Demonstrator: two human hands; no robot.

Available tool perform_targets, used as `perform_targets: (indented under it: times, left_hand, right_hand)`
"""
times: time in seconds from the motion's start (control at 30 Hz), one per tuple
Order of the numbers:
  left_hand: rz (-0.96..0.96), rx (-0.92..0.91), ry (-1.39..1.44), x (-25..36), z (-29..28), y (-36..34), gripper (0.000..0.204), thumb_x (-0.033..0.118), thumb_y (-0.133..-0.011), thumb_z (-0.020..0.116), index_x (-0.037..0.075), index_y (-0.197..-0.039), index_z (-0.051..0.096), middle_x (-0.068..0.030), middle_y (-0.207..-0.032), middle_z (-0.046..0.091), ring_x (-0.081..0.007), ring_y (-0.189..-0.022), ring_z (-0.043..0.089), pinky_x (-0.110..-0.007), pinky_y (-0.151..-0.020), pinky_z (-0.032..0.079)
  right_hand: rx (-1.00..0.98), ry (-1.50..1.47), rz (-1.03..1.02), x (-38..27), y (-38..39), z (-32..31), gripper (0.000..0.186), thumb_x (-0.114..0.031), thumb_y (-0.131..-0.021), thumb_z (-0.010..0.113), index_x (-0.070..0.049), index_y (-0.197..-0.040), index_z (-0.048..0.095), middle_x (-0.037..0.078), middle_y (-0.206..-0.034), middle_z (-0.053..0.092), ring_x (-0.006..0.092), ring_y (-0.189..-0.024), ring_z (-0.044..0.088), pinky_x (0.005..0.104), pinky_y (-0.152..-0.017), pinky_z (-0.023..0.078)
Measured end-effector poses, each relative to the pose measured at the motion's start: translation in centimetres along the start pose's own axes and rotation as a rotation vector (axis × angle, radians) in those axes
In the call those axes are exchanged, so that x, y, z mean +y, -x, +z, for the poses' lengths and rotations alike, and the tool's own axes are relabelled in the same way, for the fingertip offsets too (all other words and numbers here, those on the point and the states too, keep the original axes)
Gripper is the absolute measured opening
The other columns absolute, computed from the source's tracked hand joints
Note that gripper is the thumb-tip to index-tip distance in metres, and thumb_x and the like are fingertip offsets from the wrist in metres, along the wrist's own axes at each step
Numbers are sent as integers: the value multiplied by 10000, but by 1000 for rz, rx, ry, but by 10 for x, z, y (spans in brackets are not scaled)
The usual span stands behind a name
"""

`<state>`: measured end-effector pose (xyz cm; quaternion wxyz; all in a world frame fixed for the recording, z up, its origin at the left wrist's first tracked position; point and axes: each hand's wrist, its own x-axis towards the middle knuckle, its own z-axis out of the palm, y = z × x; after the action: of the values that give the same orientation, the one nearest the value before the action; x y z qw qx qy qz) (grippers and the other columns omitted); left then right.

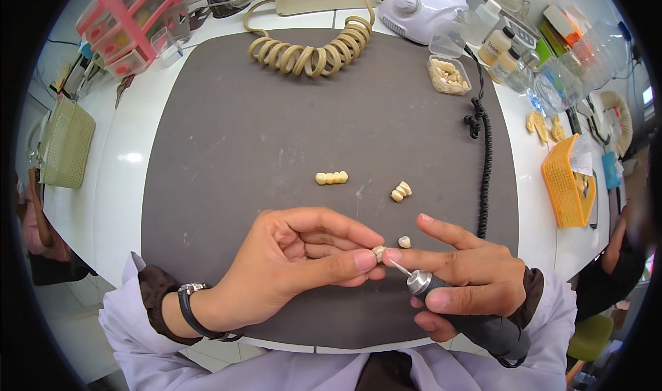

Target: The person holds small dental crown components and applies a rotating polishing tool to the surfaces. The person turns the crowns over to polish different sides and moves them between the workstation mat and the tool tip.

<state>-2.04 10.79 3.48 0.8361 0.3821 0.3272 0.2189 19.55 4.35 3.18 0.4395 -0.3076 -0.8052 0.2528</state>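
Observation:
Between the thumb and fingertips of my left hand (303, 253) I pinch a small tooth crown (378, 253). My right hand (476, 274) wraps round a dark dental handpiece (476, 322) with a silver nose; its thin bur (398, 265) points at the crown, and my right index fingertip rests beside it. Whether the bur touches the crown I cannot tell. Just beyond my fingers lies a single loose crown (405, 242). Farther off on the grey mat (241, 136) are a row of joined yellowish crowns (332, 178) and a shorter joined piece (400, 191).
A coiled beige hose (310, 54) lies at the mat's far edge. Down the right side runs a black coiled cord (485, 170). An opened clear box of tooth pieces (449, 76), bottles (496, 45), a white control unit (422, 8), an orange basket (567, 184) and pink drawers (127, 25) stand around.

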Motion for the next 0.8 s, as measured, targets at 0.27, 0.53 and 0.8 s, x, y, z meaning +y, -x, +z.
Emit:
perform_targets:
  times: [0.27, 0.53, 0.8]
  left_hand:
    - [117, -21, -71, -6, -3, 3, 255, -83, -775, 658, -60, -1020, 593, -153, -937, 665, -177, -894, 658, -261, -804, 537]
    - [44, -67, -77, 0, 3, 2, 243, -43, -812, 645, -76, -1041, 570, -187, -942, 662, -211, -867, 667, -290, -782, 555]
    - [54, -63, -38, -2, -1, 4, 252, 0, -843, 627, -83, -1074, 571, -186, -913, 663, -200, -835, 665, -287, -752, 563]
  right_hand:
    - [-75, -26, -9, -2, -1, -1, 305, -23, -735, 724, -56, -1008, 592, 28, -604, 507, 339, -1007, 630, 526, -954, 429]
    - [-109, -72, 125, -4, -2, -7, 410, -60, -756, 725, -129, -1110, 530, 36, -653, 610, 343, -1047, 608, 590, -1009, 301]
    - [-128, -119, 150, 0, -5, -7, 392, -65, -752, 729, -171, -1071, 527, 47, -714, 687, 388, -1038, 599, 661, -1045, 128]
